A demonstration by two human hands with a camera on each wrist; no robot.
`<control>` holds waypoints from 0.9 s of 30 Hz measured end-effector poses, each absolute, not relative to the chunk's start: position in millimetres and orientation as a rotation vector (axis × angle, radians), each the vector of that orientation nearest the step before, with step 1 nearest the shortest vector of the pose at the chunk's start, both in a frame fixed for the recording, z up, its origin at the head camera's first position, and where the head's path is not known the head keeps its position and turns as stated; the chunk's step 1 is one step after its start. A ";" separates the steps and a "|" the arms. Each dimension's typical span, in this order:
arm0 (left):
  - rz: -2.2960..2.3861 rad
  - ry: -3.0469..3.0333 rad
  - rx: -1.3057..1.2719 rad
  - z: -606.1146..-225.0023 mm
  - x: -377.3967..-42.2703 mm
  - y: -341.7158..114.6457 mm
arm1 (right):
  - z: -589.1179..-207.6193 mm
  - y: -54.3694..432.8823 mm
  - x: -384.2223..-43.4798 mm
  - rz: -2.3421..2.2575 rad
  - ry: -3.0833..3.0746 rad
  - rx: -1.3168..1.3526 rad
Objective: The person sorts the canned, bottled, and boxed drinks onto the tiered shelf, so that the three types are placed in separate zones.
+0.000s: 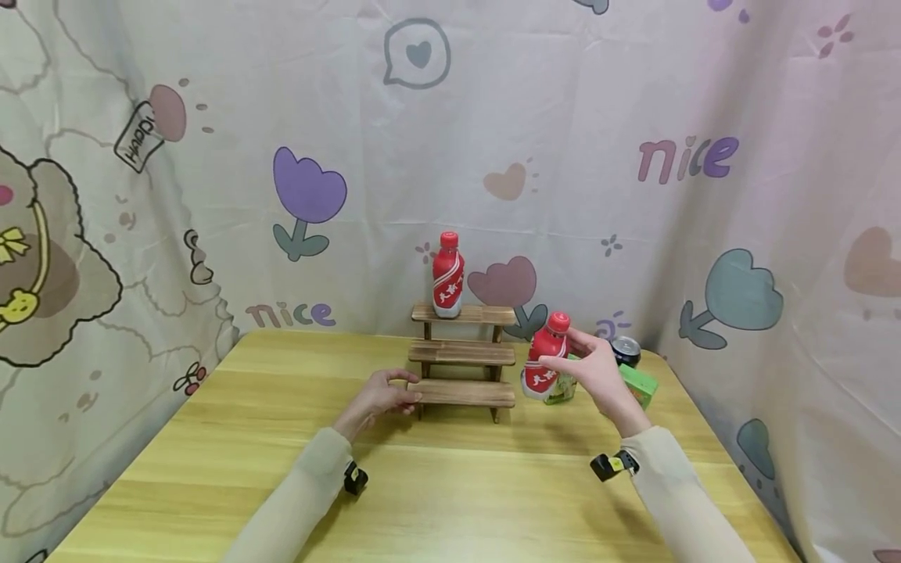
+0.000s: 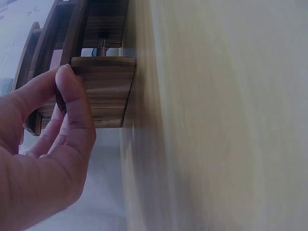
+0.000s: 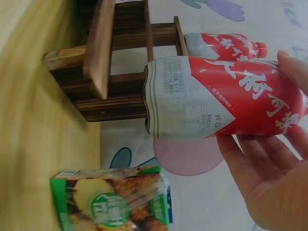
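Observation:
A three-step wooden stand (image 1: 461, 392) stands on the table, and a red-and-white soda bottle (image 1: 448, 277) is upright on its top step. My left hand (image 1: 380, 397) pinches the left end of the lowest step; the left wrist view shows the thumb (image 2: 72, 89) at the board's edge. In my right hand (image 1: 598, 375) is a second red-and-white soda bottle (image 1: 545, 356), gripped around its upper part and tilted slightly. It is off the table, just right of the stand. In the right wrist view this bottle's pale base (image 3: 171, 98) overlaps the stand.
Behind the held bottle is a green printed package (image 1: 563, 389), seen larger as a snack package (image 3: 110, 202) in the right wrist view. A dark can (image 1: 626, 350) and a green box (image 1: 640, 385) stand beyond my right wrist. A patterned curtain (image 1: 394, 156) hangs behind the table.

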State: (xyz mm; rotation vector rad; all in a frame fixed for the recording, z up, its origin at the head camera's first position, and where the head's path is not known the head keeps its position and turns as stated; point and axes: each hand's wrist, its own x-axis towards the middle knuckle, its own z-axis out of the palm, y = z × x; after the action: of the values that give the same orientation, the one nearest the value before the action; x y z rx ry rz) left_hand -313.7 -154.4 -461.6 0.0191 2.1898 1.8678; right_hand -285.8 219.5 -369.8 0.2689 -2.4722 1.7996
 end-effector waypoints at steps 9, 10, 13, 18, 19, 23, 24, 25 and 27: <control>1.878 2.182 0.018 -463.3 -312.3 -154.2 | -358.7 208.6 -296.7 1.792 -2.485 0.277; 1.877 2.181 0.021 -460.4 -310.5 -153.8 | -357.9 207.6 -297.7 1.795 -2.484 0.283; 1.874 2.183 0.024 -460.3 -310.7 -153.9 | -355.8 205.1 -300.7 1.809 -2.483 0.298; 1.866 2.196 0.015 -462.6 -313.1 -154.6 | -352.1 199.8 -305.2 1.840 -2.453 0.298; 1.863 2.198 0.016 -462.1 -313.2 -154.7 | -351.1 198.5 -305.9 1.843 -2.446 0.293; 1.854 2.201 0.015 -461.0 -313.4 -154.8 | -347.5 193.8 -309.4 1.827 -2.430 0.306; 1.853 2.199 0.016 -460.9 -313.5 -154.8 | -346.8 192.6 -310.4 1.823 -2.427 0.315; 1.853 2.195 0.017 -460.8 -313.5 -154.7 | -346.0 191.5 -311.3 1.817 -2.425 0.326; 1.857 2.188 0.020 -460.9 -313.5 -154.6 | -344.9 189.5 -312.7 1.806 -2.425 0.339</control>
State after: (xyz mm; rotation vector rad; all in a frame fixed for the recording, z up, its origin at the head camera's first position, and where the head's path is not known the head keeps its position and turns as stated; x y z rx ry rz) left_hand -313.5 -154.6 -460.9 0.0202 2.1883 1.8571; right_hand -312.7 189.5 -344.9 0.3387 -2.4252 1.8060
